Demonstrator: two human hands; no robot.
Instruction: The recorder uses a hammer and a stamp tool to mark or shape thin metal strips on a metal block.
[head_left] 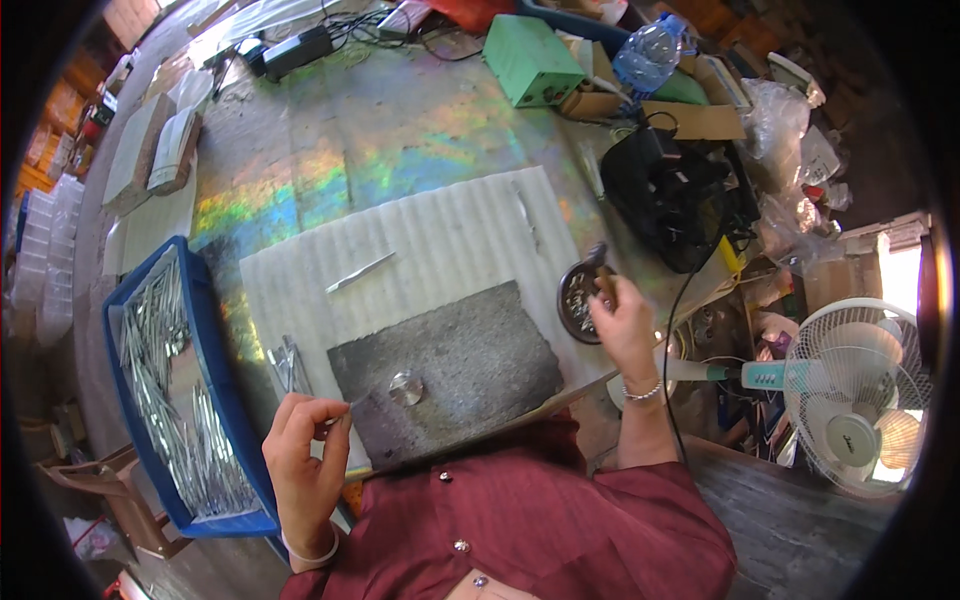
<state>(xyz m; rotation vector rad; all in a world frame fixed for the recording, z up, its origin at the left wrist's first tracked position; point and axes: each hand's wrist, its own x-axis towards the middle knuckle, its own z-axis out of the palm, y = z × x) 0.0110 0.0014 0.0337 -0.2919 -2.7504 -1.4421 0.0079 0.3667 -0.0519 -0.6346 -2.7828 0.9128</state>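
My left hand (308, 455) is raised at the near left corner of a dark rough slab (480, 350), thumb and fingertips pinched together. Whatever it pinches is too small to make out. On the slab rests a small shiny round metal piece (406, 387). At the right, my right hand (626, 325) is closed around a short brown-handled tool with a dark head, perhaps a small hammer (598, 255). That hand is over the rim of a dark round bowl (568, 318) of small metal bits. Several thin metal pieces (287, 362) lie just beyond my left hand.
A white ribbed foam sheet (300, 265) lies under the slab, bearing a slim pointed tool (360, 272) and another thin tool (527, 215). A blue tray (190, 300) of metal strips stands left. A black bag (665, 190), hanging cable and white fan (855, 400) are right.
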